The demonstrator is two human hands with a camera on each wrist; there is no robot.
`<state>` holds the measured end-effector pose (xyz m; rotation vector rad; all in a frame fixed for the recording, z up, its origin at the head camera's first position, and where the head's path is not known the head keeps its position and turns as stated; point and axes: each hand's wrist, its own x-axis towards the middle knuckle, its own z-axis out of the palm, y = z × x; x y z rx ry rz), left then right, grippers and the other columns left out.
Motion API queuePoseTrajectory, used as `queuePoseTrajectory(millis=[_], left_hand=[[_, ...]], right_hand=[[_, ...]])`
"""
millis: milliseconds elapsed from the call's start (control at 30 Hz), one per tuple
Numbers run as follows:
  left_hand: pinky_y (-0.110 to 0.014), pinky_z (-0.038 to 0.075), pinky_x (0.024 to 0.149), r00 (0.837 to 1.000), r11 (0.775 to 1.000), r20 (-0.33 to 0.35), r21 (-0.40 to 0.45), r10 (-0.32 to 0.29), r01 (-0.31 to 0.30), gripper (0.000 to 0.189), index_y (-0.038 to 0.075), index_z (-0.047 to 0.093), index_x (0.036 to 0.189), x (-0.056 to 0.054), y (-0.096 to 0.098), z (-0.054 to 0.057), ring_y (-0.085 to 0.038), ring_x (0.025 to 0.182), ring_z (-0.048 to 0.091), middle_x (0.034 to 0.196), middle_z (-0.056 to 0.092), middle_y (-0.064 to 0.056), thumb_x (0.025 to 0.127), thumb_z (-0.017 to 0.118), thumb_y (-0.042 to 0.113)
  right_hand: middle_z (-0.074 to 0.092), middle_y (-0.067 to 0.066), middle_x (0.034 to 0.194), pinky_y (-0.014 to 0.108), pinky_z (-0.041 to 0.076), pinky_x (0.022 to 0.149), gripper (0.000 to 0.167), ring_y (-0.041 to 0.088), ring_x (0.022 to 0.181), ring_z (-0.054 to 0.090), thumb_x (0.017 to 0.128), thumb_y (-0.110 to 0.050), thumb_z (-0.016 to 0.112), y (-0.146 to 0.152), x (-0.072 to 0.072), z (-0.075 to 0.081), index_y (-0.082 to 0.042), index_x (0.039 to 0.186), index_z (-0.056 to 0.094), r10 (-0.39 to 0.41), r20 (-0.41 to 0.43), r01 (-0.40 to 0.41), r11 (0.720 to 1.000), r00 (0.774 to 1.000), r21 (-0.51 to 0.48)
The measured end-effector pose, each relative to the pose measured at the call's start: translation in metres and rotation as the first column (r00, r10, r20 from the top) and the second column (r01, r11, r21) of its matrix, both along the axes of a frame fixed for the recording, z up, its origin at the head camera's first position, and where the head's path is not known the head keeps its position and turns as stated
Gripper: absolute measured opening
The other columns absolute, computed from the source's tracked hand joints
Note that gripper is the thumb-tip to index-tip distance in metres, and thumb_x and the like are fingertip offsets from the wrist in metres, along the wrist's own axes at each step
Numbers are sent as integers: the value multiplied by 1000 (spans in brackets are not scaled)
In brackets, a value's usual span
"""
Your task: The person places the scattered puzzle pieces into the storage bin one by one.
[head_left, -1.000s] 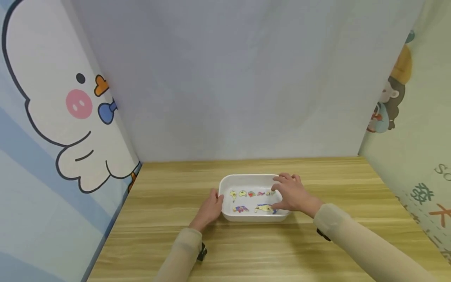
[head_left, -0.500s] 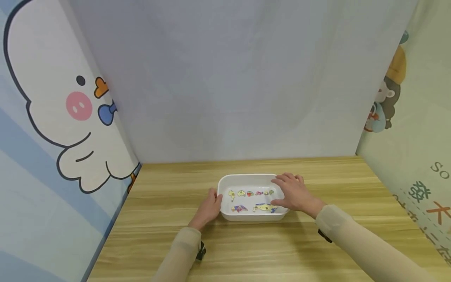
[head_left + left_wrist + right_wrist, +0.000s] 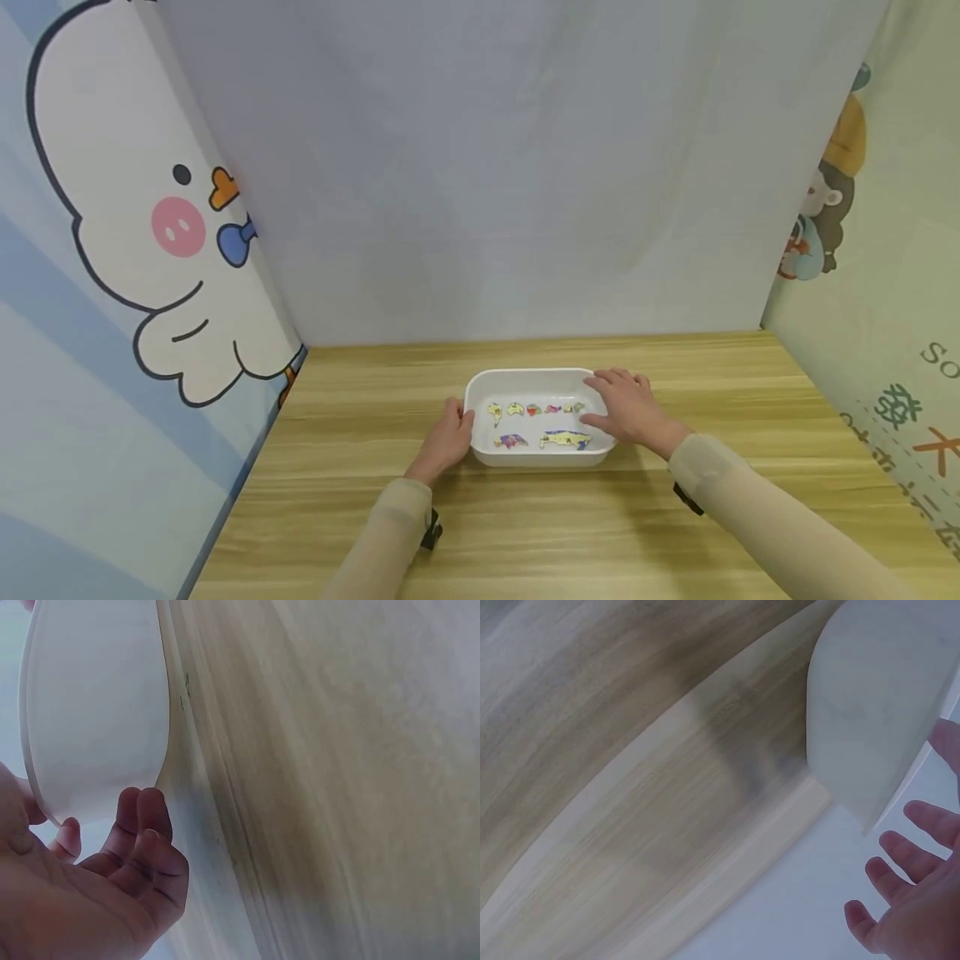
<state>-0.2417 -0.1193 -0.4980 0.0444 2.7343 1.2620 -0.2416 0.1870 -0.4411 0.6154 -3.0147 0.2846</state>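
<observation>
A white rectangular tray [image 3: 525, 458] with raised walls sits near the middle of the table. Inside it are several small, flat, colourful shapes: a row of little ones, including a yellow one [image 3: 495, 412], and two larger ones nearer the front, one purple-pink [image 3: 511, 441] and one yellow-blue [image 3: 566, 439]. My left hand [image 3: 447, 440] grips the tray's left end, its thumb at the rim and curled fingers [image 3: 155, 814] against the outside wall. Over the right end, my right hand [image 3: 633, 412] has spread fingers [image 3: 911, 855] and a thumb reaching over the rim; it holds nothing.
The wood-grain table [image 3: 360, 400] spreads around the tray. A plain pale sheet [image 3: 510, 183] hangs behind it. Printed walls stand at both sides, a cartoon bird [image 3: 127, 192] on the left and a cartoon figure [image 3: 817, 208] on the right.
My right hand has drawn back slightly to the right, its thumb moving off the larger yellow-blue shape, which now shows fully. My left hand stays at the tray's left end.
</observation>
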Motion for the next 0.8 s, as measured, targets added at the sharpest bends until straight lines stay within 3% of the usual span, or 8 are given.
queuePoseTrajectory(millis=[233,500,667,800], left_hand=[[-36,42,65,999,999,-4,32,39,-39,18,8,43,105,-7,-6,1,-24,76,52,85,52,-9,102,41,26],[-36,41,65,998,998,16,9,59,-59,23,7,45,106,-16,-19,-1,-24,76,51,86,52,-9,102,40,29],[-39,43,68,999,997,0,-64,48,-48,31,4,48,103,-23,-19,2,-24,76,52,84,53,-10,103,36,33],[-43,45,75,999,985,-53,-171,9,-18,42,-2,50,109,-37,-16,13,-30,83,57,90,57,-15,103,34,36]], right_hand=[[46,25,135,62,33,92,63,44,123,40,89,-39,67,-2,-14,-4,2,134,50,-20,24,21,999,999,-36],[46,28,133,61,33,94,61,45,122,41,95,-39,58,-6,-23,-4,4,136,46,-41,31,44,996,999,-82],[42,28,137,60,31,97,63,45,125,38,99,-42,47,-6,-30,-8,6,139,40,-61,76,67,994,995,-87],[37,29,141,61,28,98,67,45,129,32,100,-45,42,-5,-39,-5,7,141,36,-87,93,93,994,992,-57]])
